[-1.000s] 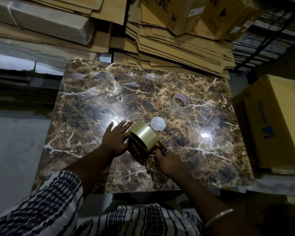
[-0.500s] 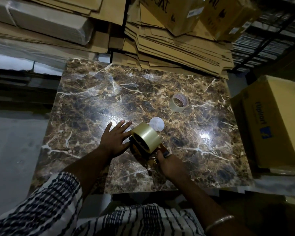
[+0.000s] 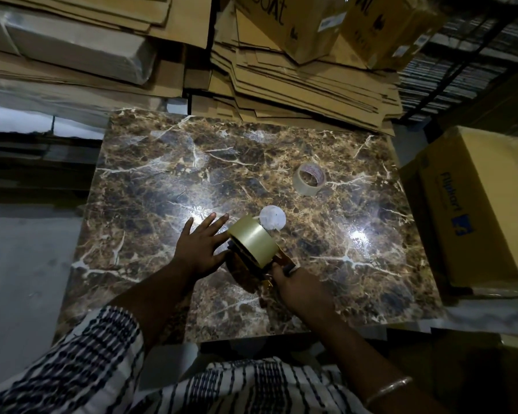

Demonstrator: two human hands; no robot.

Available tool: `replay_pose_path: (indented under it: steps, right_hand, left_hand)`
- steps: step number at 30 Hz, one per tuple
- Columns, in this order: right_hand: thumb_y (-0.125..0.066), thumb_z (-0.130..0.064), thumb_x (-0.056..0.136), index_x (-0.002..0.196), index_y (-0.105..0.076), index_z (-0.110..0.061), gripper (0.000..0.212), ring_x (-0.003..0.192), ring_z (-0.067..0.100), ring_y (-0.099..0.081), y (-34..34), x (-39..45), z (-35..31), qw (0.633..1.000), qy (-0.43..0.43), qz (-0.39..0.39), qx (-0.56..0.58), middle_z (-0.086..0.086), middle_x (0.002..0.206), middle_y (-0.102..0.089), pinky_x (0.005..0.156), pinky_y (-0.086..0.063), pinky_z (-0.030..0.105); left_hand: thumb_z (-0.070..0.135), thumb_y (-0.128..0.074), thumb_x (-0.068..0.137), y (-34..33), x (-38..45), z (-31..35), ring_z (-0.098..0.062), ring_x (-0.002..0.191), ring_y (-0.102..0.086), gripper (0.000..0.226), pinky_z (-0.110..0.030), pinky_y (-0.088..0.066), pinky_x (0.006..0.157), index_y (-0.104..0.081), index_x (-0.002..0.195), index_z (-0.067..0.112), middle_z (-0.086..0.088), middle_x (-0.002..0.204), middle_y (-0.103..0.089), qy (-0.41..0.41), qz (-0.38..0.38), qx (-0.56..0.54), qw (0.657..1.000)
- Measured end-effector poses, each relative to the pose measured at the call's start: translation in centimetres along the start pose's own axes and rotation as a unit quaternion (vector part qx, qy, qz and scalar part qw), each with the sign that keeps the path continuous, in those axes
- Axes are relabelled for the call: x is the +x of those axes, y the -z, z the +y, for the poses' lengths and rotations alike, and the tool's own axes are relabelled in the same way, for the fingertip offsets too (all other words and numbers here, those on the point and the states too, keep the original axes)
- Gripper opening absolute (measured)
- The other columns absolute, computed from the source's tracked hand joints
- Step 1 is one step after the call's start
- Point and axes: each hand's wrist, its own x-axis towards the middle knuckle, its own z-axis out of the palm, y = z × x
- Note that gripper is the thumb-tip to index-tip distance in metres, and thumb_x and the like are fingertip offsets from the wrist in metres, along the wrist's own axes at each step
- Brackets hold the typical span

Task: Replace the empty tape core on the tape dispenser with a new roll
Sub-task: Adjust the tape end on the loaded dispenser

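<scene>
A full roll of tan tape (image 3: 253,241) sits on the tape dispenser (image 3: 278,261) near the front middle of the marble table (image 3: 162,180). My left hand (image 3: 202,245) has its fingers spread straight, the palm pressed against the roll's left side. My right hand (image 3: 296,286) grips the dispenser's handle end from the right; most of the dispenser is hidden by the roll and this hand. The empty tape core (image 3: 308,181) lies on the table at the back right. A white disc (image 3: 272,218) lies just behind the roll.
Stacks of flattened cardboard (image 3: 296,79) crowd the table's far edge. A large yellow carton (image 3: 472,210) stands against the right edge. Bare grey floor (image 3: 21,249) lies to the left. Bright light reflections glare on the tabletop.
Roll, dispenser and both hands keep the same pose relative to each other; only the camera view has shifted slightly.
</scene>
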Motion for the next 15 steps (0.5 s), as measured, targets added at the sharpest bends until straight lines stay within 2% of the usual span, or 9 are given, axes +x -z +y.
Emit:
replay_pose_path:
  steps: [2,4,6,8,11,13,15]
  right_hand:
    - [-0.025,-0.086,0.072,0.077,-0.062,-0.017,0.078,0.065,0.027,-0.063,-0.2,0.0,0.5,0.999,-0.009,0.023,-0.024,0.006,0.069,-0.063,0.053,-0.040,0.033]
    - [-0.029,-0.084,0.075,0.080,-0.067,-0.017,0.078,0.070,0.028,-0.067,0.5,-0.2,2.0,0.998,-0.024,0.045,-0.036,0.007,0.072,-0.067,0.059,-0.047,0.035]
    - [-0.029,-0.082,0.079,0.085,-0.068,-0.018,0.074,0.070,0.028,-0.066,1.5,-0.2,4.0,0.998,-0.027,0.041,-0.044,0.002,0.065,-0.062,0.056,-0.043,0.033]
    - [-0.026,-0.081,0.084,0.092,-0.068,-0.025,0.071,0.072,0.028,-0.065,2.7,0.4,5.8,0.998,-0.036,0.044,-0.041,-0.003,0.064,-0.056,0.059,-0.040,0.032]
    - [-0.035,-0.076,0.093,0.106,-0.068,-0.027,0.061,0.070,0.017,-0.066,3.6,1.1,6.6,0.995,-0.052,0.039,0.080,0.001,0.076,-0.070,0.060,-0.043,0.029]
    - [-0.040,-0.070,0.095,0.090,-0.072,-0.023,0.057,0.055,0.011,-0.059,3.6,1.1,6.6,0.981,-0.074,0.018,0.177,-0.003,0.064,-0.068,0.054,-0.037,0.026]
    - [-0.047,-0.070,0.092,0.074,-0.073,-0.022,0.058,0.047,0.014,-0.052,3.7,1.1,7.0,0.954,-0.104,-0.003,0.282,-0.003,0.052,-0.060,0.055,-0.035,0.027]
  left_hand:
    - [0.076,-0.021,0.088,0.1,0.1,0.0,-0.018,0.149,-0.024,0.067,-0.061,-0.017,0.115,-0.053,0.135,0.040,0.010,0.161,-0.027,-0.002,0.006,-0.015,1.000]
    - [0.078,-0.017,0.088,0.3,0.0,0.0,-0.016,0.150,-0.020,0.067,-0.059,-0.013,0.116,-0.037,0.144,0.048,0.012,0.162,-0.022,0.006,-0.007,0.000,1.000]
    - [0.077,-0.023,0.089,0.1,0.0,0.2,-0.013,0.151,-0.014,0.064,-0.055,-0.007,0.117,-0.026,0.148,0.051,0.015,0.162,-0.017,0.019,-0.013,0.009,1.000]
    - [0.076,-0.028,0.090,0.1,0.0,0.3,-0.012,0.151,-0.013,0.063,-0.053,-0.004,0.117,-0.025,0.148,0.051,0.015,0.162,-0.017,0.023,-0.010,0.004,1.000]
    - [0.074,-0.030,0.091,-0.2,-0.1,0.2,-0.011,0.151,-0.012,0.063,-0.053,-0.004,0.117,-0.024,0.149,0.051,0.015,0.162,-0.017,0.018,-0.008,0.004,1.000]
    - [0.073,-0.031,0.091,-0.3,-0.2,0.2,-0.012,0.151,-0.012,0.063,-0.055,-0.007,0.117,-0.025,0.149,0.050,0.015,0.162,-0.017,0.015,-0.004,0.002,1.000]
    - [0.071,-0.033,0.092,-0.5,-0.3,0.2,-0.013,0.151,-0.013,0.064,-0.055,-0.008,0.117,-0.025,0.150,0.047,0.014,0.162,-0.018,0.011,0.001,0.004,1.000]
